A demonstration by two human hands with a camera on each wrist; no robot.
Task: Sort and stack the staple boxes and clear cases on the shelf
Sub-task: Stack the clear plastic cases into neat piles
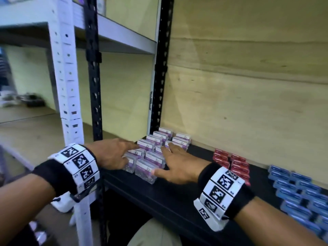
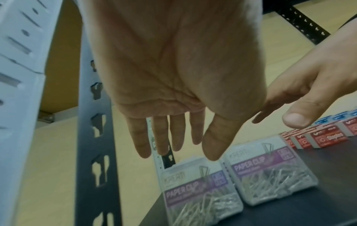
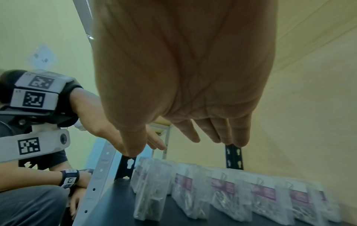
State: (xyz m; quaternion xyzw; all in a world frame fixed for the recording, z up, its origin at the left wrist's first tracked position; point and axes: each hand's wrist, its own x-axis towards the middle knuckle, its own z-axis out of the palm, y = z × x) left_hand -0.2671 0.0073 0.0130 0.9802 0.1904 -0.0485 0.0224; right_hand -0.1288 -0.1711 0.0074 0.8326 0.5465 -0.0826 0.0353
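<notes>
Several clear cases (image 1: 147, 170) with purple paper-clip labels stand in rows at the left end of the black shelf (image 1: 159, 197). Red staple boxes (image 1: 236, 162) are stacked further right, and blue staple boxes (image 1: 298, 192) beyond them. My left hand (image 1: 113, 153) reaches over the left rows with straight fingers. My right hand (image 1: 177, 164) is spread over the right rows, thumb beside the front case. In the left wrist view the left hand (image 2: 193, 134) hovers above two cases (image 2: 270, 175), holding nothing. The right hand (image 3: 183, 76) hangs flat above the row of cases (image 3: 222, 195).
A black slotted upright (image 1: 94, 86) and a white upright (image 1: 67, 77) frame the shelf's left side. A plywood back wall (image 1: 248, 86) closes the rear. Another person (image 3: 38, 198) crouches at the left, seen in the right wrist view.
</notes>
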